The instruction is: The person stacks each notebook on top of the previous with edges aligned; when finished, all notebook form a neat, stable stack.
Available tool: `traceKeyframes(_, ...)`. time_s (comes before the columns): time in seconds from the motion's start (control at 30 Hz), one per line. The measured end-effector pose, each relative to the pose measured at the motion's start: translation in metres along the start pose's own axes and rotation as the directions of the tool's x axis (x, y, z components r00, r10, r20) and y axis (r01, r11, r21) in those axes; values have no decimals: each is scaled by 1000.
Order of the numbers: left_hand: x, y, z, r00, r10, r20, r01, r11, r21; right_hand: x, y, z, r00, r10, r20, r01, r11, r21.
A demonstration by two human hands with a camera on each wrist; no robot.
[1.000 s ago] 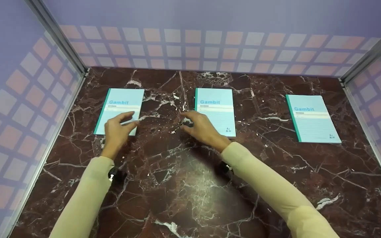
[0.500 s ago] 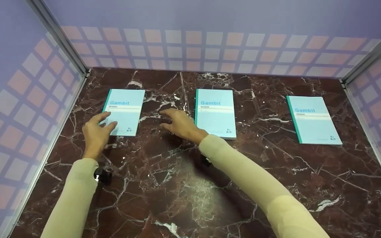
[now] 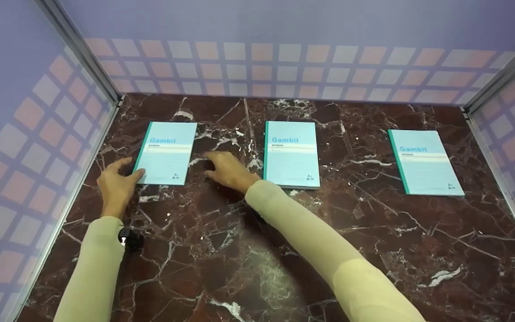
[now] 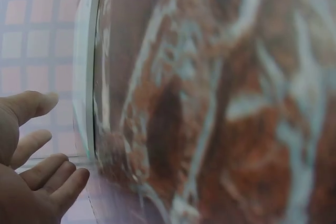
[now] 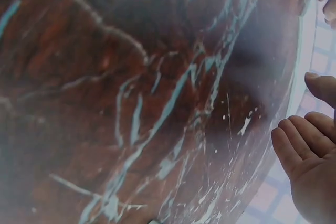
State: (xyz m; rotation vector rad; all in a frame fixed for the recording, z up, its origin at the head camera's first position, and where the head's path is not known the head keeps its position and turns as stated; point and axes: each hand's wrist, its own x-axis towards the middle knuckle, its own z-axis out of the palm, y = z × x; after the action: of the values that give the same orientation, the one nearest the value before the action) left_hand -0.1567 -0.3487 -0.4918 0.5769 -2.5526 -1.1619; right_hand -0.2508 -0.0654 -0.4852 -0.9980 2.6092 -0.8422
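Note:
Three light-blue "Gambit" notebooks lie flat on a dark marble table [image 3: 248, 250]: a left notebook [image 3: 166, 152], a middle notebook [image 3: 291, 153] and a right notebook [image 3: 424, 161]. My left hand [image 3: 116, 181] hovers at the lower left corner of the left notebook, fingers loosely spread, thumb near its spine. My right hand [image 3: 224, 167] is over the bare marble between the left and middle notebooks, fingers extended toward the left one. Neither hand holds anything. Both wrist views show blurred marble and relaxed fingers [image 4: 37, 177] [image 5: 304, 150].
Checkered lilac walls [image 3: 284, 58] enclose the table at the back and both sides, with metal corner posts [image 3: 78, 49]. Cream sleeves [image 3: 311, 232] cover both forearms.
Both hands have slid leftward: the left hand from the left notebook's lower part to its lower left corner, the right hand off the middle notebook's edge into the gap beside the left notebook.

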Motion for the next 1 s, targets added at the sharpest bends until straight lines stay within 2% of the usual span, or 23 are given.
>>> traceKeyframes(0.13, 1, -3, -1, 1000, -27, 7, 27, 999, 22, 4, -4, 6, 1000, 5, 27, -4, 999, -34)
traceKeyframes(0.27, 1, -4, -1, 999, -49, 22, 48, 998, 41, 7, -9, 11, 1000, 4, 19, -3, 999, -54)
traceKeyframes(0.43, -1, -6, -1, 996, -88, 23, 86, 995, 53, 11, -18, 20, 999, -41, 35, 43, 997, -68)
traceKeyframes(0.63, -4, -9, -1, 998, -66, -15, 67, 996, 64, 12, -27, 31, 996, -56, 67, 64, 991, -116)
traceKeyframes(0.77, -4, -9, -2, 997, -78, -22, 80, 995, 61, 12, -29, 34, 995, -56, 82, 67, 990, -127)
traceKeyframes(1.0, -3, -9, -5, 991, -134, 4, 134, 991, 24, 13, -27, 33, 996, -55, 77, 65, 990, -127)
